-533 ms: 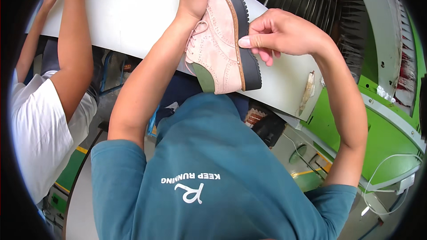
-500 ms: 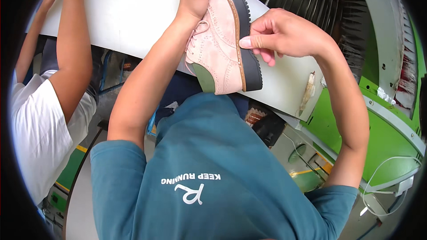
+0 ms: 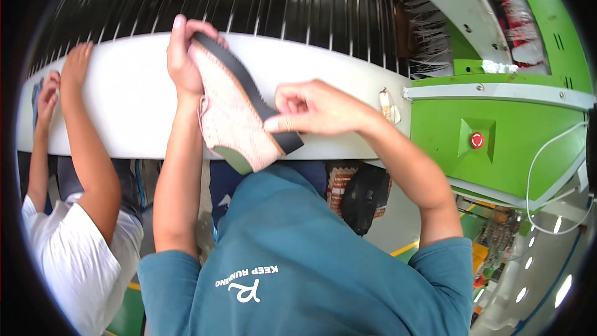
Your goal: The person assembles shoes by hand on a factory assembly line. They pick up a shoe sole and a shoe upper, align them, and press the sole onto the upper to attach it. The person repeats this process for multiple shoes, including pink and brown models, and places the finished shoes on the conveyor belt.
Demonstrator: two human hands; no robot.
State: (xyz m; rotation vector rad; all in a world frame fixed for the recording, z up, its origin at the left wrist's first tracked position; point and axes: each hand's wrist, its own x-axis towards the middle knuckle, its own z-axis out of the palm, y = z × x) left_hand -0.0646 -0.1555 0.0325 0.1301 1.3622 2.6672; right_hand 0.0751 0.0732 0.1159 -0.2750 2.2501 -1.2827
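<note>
A pale pink lace-up shoe (image 3: 239, 112) with a thick black sole and a tan welt is tilted on its side above the white tabletop. Its toe points to the far left, and a green lining shows at the collar. My left hand (image 3: 186, 65) is closed around the toe end, its fingers partly hidden behind the sole. With fingers curled, my right hand (image 3: 314, 109) presses its thumb on the sole edge near the heel. Whether its fingertips touch the sole's underside is hard to see.
The white tabletop (image 3: 137, 102) borders a row of metal rollers (image 3: 273, 3). A green machine (image 3: 441, 143) with a red button (image 3: 477, 140) stands at right. A small whitish item (image 3: 389, 106) lies near the table's right end. Another person's hands (image 3: 78, 65) rest at far left.
In the head view, the shoe and both hands appear lower and further left, and more rollers and green machine show. My right thumb stays at the sole edge near the heel.
</note>
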